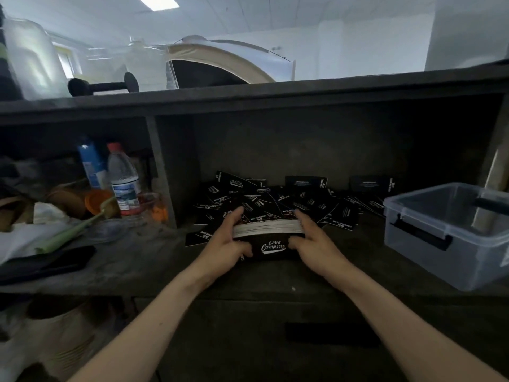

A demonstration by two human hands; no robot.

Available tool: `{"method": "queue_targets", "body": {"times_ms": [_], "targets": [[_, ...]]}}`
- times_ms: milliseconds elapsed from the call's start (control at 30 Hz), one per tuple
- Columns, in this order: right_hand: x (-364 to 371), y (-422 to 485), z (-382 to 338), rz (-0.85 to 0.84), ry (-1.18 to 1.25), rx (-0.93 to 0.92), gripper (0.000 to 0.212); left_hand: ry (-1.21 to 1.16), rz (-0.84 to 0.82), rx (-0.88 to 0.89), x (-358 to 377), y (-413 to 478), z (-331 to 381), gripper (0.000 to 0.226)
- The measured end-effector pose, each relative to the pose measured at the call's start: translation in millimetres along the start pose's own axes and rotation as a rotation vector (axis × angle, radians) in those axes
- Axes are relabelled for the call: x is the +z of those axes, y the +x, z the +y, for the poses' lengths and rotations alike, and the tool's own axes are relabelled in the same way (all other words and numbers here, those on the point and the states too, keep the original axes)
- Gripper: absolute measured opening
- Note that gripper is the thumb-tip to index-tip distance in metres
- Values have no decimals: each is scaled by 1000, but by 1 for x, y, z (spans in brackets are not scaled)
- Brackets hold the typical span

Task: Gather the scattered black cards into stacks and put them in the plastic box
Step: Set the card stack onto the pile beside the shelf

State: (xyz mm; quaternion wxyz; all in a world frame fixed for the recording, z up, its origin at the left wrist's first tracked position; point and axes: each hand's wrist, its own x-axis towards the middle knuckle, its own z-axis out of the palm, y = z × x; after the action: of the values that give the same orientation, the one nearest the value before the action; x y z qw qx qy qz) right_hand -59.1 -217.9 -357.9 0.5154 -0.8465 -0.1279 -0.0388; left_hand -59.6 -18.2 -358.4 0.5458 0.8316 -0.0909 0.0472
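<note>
A thick stack of black cards [268, 230] sits at the front middle of the dark shelf [137, 260], turned so its white edges face up and its front card, printed with a white script logo, faces the camera. I cannot tell whether its lower edge rests on the shelf. The left hand [228, 238] grips the stack's left end, thumb on the near face and fingers curled over the far side. The right hand [311, 238] grips the right end in the same way. Just behind the stack lie the scattered black cards [275, 199], a loose overlapping heap spreading to both sides. Two more cards [305, 181] stand against the back wall. Well to the right, apart from the heap, is the translucent plastic box [429, 266], its top open and a black latch [421, 232] on its near side. Left of a vertical divider [161, 172] is a cluttered compartment with a water bottle [124, 183], a blue bottle [91, 164] and an orange cup [96, 201]. A black dumbbell [103, 85] lies on the top board.
</note>
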Motion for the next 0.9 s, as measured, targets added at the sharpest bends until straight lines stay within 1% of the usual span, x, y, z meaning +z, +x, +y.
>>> {"method": "queue_targets", "body": {"times_ms": [67,167,233,300,367,433,500,533,567,633,700,733,800,900], "targets": [[-1,1,0,-43,-119,-19,70,21,-10,-30,2,-1,2,86],[-6,3,0,-81,-151,-26,64,81,-7,-36,3,-1,8,70],[-7,2,3,-54,-199,-73,59,158,-13,-28,1,-2,13,58],[-9,0,4,18,-138,-121,51,214,-11,-21,-5,-3,14,49],[-11,1,2,56,-49,-126,41,185,-14,-44,-14,-3,17,42],[-11,4,-7,33,8,-37,27,152,-12,-87,-26,0,20,25],[-4,9,-21,-48,127,90,17,144,30,-128,-39,4,20,24],[2,11,-28,-93,162,120,16,158,57,-159,-47,5,19,23],[12,16,-33,-125,142,128,16,175,81,-202,-56,5,17,21],[30,26,-41,-136,29,112,20,196,93,-301,-75,7,8,19],[47,35,-50,-129,-74,89,30,253,119,-404,-94,8,-2,11],[55,40,-53,-142,-83,93,34,278,142,-443,-102,8,-6,7],[71,48,-60,-183,-65,112,41,311,170,-484,-119,7,-12,5],[98,57,-70,-224,-97,73,40,326,166,-517,-141,3,-13,3]]}}
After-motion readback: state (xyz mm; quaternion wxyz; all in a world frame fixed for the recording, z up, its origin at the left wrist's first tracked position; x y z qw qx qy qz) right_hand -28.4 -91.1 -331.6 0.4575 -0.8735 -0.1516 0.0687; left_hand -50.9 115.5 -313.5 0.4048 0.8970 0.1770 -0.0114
